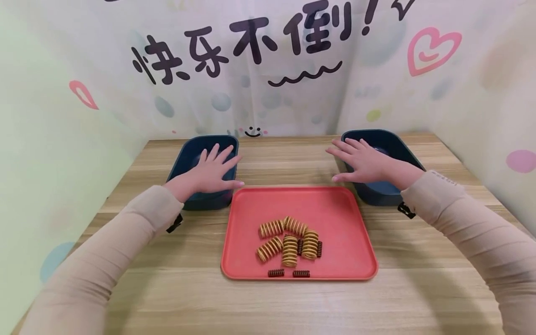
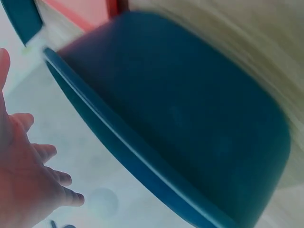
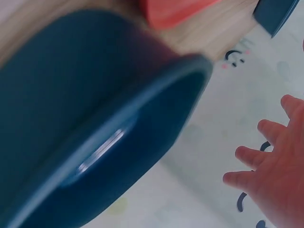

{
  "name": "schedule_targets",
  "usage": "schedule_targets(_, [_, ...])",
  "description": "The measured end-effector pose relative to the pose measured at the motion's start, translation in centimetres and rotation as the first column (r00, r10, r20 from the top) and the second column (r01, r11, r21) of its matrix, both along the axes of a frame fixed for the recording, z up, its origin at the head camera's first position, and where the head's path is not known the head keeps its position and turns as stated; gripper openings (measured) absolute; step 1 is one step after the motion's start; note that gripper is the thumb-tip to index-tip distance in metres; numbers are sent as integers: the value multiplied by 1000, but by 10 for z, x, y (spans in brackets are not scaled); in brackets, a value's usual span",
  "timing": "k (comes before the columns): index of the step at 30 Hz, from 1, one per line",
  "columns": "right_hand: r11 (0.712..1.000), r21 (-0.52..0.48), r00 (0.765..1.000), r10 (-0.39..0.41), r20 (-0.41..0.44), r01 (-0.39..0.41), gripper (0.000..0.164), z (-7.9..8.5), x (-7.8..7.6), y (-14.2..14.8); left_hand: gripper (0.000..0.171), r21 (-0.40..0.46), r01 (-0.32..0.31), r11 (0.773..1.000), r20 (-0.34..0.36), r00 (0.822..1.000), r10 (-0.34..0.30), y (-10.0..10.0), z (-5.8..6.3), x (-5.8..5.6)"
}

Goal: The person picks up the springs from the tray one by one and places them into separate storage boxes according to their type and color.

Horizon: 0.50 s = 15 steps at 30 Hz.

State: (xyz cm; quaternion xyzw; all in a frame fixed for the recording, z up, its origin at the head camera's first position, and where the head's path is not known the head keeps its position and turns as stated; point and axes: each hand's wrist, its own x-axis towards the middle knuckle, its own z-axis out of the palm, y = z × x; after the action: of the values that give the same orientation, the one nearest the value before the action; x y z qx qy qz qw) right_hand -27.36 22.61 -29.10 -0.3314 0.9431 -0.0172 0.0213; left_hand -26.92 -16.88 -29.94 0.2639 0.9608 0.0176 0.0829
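Spreading wide and empty in the head view, left hand point(image 1: 209, 176) and right hand point(image 1: 363, 163) hover near bins point(image 1: 208, 203); springs point(image 1: 290, 251) (probably stiff, slick: pinch mid-coil) lie lower centre. Left wrist: light-looking bin point(image 2: 190, 114), centre. Right wrist: bin point(image 3: 71, 61), left; grip its rim.

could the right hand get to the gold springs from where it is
Likely yes: the right hand is spread and empty, and nothing visible seems to block its path to the gold springs, lying uncovered on the red tray.

Metal springs point(image 1: 290, 251) are shown on a smooth plastic tray point(image 1: 335, 211), 2 plastic bins point(image 1: 209, 203) point(image 1: 378, 199) toward the wood-grained worktop's point(image 1: 293, 307) far corners.
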Motion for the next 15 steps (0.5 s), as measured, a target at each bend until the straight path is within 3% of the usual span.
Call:
schedule_targets(8, [993,-74,996,90,12,-88,81,-8,12,-17,82,12,146,989,-27,989,-145,13,-5,35])
schedule_targets(15, [981,-99,983,171,60,-165,80,-12,31,-35,85,17,236,972,48,971,-236,24,-16,64])
